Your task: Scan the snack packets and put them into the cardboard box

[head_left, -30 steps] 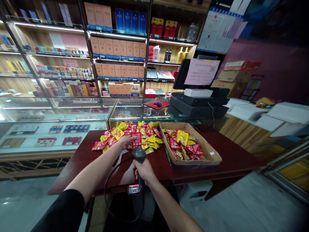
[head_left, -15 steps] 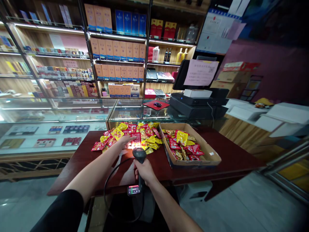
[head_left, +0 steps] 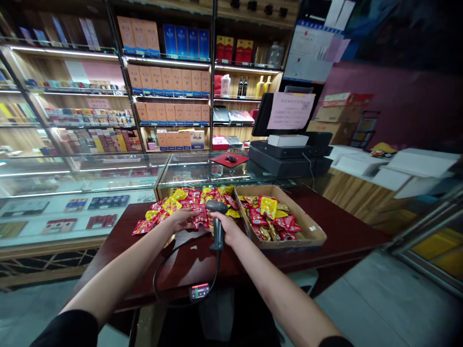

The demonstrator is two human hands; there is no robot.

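My left hand (head_left: 183,219) reaches over the table with its fingers closed on a red snack packet (head_left: 201,218). Beside it, my right hand (head_left: 228,229) grips the handle of a black barcode scanner (head_left: 218,233). The scanner's head lies close to the right of the packet, and its cable (head_left: 156,272) loops down to the left. Behind both hands spreads a pile of red and yellow snack packets (head_left: 171,205). Some of the pile is hidden by my hands and the scanner.
An open cardboard box (head_left: 304,238) with more packets stands right of the pile on the dark red table (head_left: 144,284). Glass counters (head_left: 144,168) and a monitor (head_left: 285,113) are behind it. A small lit screen (head_left: 199,291) shows at the table's near edge.
My right hand has moved forward and up with the scanner, bringing it beside the red packet. The bright scanner light on the packet is gone. The view has shifted slightly.
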